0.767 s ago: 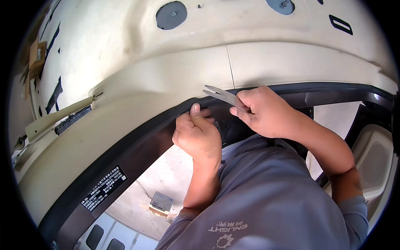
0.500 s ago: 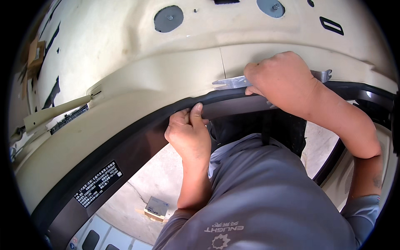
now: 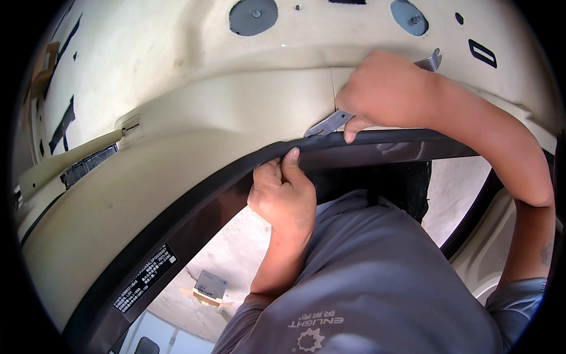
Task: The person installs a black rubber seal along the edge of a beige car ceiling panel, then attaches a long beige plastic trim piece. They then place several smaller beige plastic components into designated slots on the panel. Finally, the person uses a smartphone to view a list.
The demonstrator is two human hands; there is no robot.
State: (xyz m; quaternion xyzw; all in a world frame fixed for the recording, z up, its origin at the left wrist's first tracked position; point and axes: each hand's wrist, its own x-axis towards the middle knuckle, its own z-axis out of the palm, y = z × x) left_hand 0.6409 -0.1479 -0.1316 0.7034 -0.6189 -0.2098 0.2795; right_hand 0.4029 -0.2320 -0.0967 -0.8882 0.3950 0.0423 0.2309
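Observation:
My left hand is closed on the black rubber seal along the door opening, thumb pressed at its upper edge and fingers curled beside it. Above it to the right, my right hand grips a flat metal pry tool with notched ends. The tool slants down-left, its lower tip at the joint between the cream trim and the seal, close to my left thumb; its upper end sticks out behind my knuckles. My right thumb hangs down to the seal's edge.
The cream headliner has round cut-outs, slots and black patches. A cream hinged piece juts out at the left. Below the door frame, a small box lies on the concrete floor near a white panelled object. A moulded door panel is at the right.
My right hand has risen with the tool, which now slants more steeply, its lower tip set down at the seal's edge. My left hand stays on the seal.

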